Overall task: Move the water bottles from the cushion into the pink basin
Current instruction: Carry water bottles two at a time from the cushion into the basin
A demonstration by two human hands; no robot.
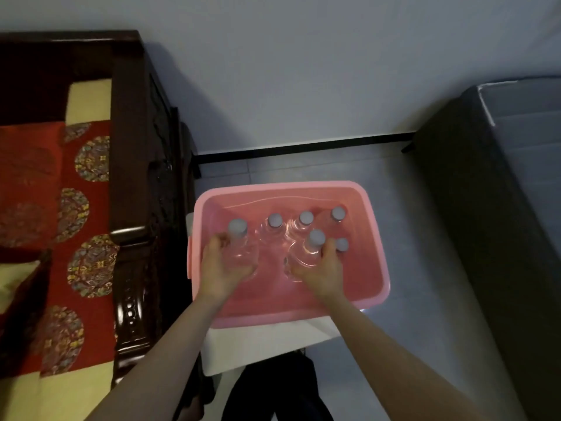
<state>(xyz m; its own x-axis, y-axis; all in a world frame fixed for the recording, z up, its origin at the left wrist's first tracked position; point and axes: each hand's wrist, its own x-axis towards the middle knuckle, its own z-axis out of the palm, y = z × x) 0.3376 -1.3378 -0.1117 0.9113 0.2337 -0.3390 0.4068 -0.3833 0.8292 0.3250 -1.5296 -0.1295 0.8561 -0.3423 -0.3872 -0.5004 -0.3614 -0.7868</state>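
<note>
i think this step is setting two bottles down in the pink basin [282, 186]. the left hand [224, 268] has its fingers curled round the left bottle [243, 247] at the basin's 9 o'clock side. the right hand [318, 268] is wrapped round the right bottle [309, 253] near the middle. next they should let go gently, then check the red cushion [45, 208] at 9 o'clock. the back bottles [306, 218] stand at 12 o'clock. the clear bodies are hard to see, and the cushion is cut off
</note>
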